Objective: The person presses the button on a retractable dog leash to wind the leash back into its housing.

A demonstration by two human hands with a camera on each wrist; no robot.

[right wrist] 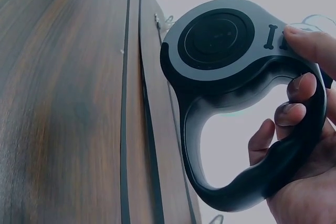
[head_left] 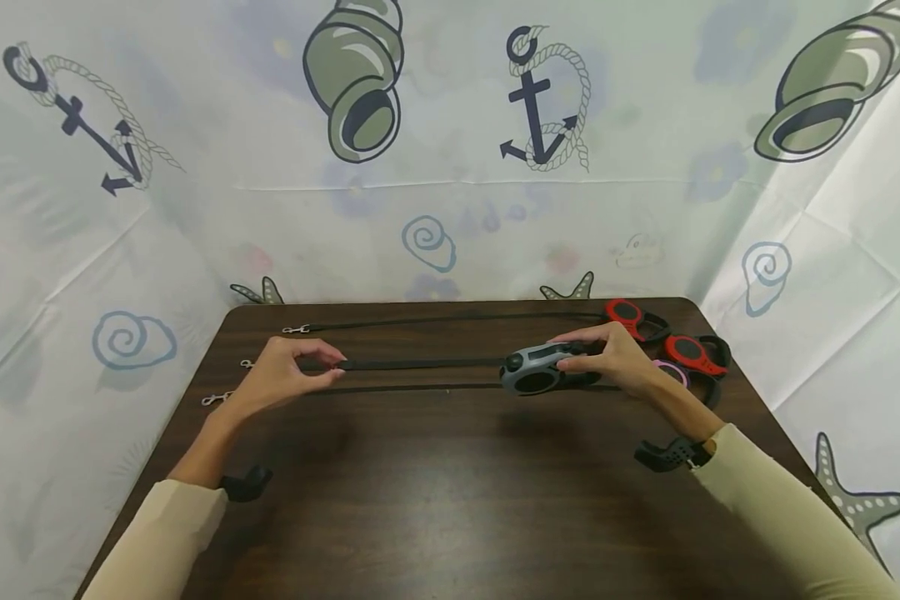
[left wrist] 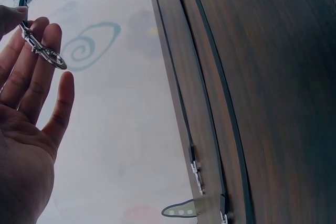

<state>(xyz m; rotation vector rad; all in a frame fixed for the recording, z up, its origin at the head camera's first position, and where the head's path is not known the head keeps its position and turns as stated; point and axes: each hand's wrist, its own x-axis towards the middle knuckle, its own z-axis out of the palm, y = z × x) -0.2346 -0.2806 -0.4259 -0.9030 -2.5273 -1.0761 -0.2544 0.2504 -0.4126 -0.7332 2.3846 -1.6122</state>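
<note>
A grey and black retractable dog leash (head_left: 536, 371) is held up by my right hand (head_left: 618, 358). In the right wrist view, the fingers curl through its black loop handle (right wrist: 278, 182) while the thumb lies on the grey casing (right wrist: 176, 59). My left hand (head_left: 288, 371) pinches the end of its black strap (head_left: 420, 363) between thumb and finger, the other fingers extended. The strap runs straight between both hands. From the pinch hangs a silver clip (left wrist: 39, 48), clear in the left wrist view.
On the dark wooden table (head_left: 450, 500) lie more leashes, straps drawn out leftward: a red one (head_left: 625, 312) at the back, another red one (head_left: 696, 354), and one with a pink ring (head_left: 675, 375). Silver clips (head_left: 217, 398) end their straps. A patterned cloth (head_left: 450, 125) hangs behind.
</note>
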